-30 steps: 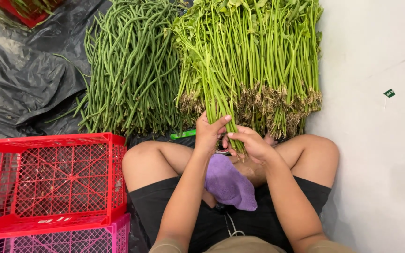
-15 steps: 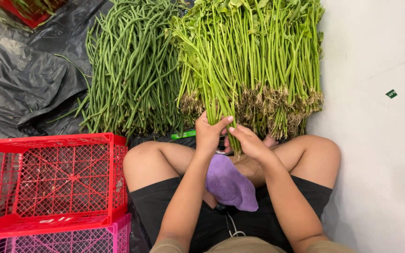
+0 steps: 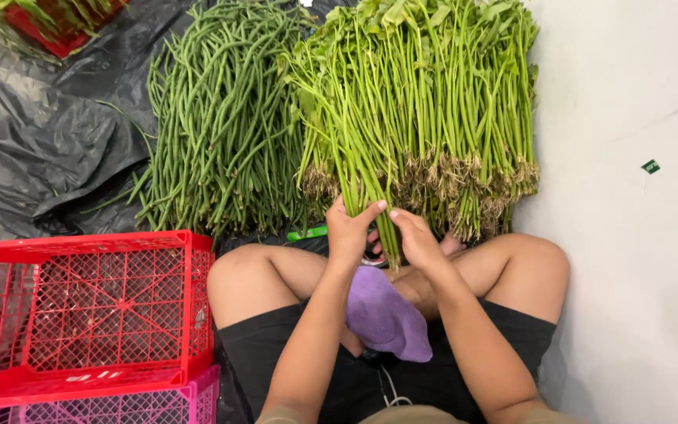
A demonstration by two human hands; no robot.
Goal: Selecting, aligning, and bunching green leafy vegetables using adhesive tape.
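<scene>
I sit cross-legged on the floor. My left hand [image 3: 348,229] and my right hand [image 3: 415,238] close together around the lower stems of a small bunch of green leafy stalks [image 3: 353,149], just above my legs. The bunch slants up and to the left from my hands. Behind it lies a big pile of the same rooted green stalks [image 3: 449,102]. A purple cloth [image 3: 384,316] rests on my lap under my forearms.
A heap of long green beans [image 3: 221,118] lies left of the stalks on black plastic sheeting [image 3: 41,149]. A red plastic crate [image 3: 80,310] sits on a pink crate [image 3: 119,404] by my left knee. A white wall [image 3: 629,235] runs along the right.
My hands stay on the bunch; the fingers have shifted slightly around the stems. Nothing else has moved.
</scene>
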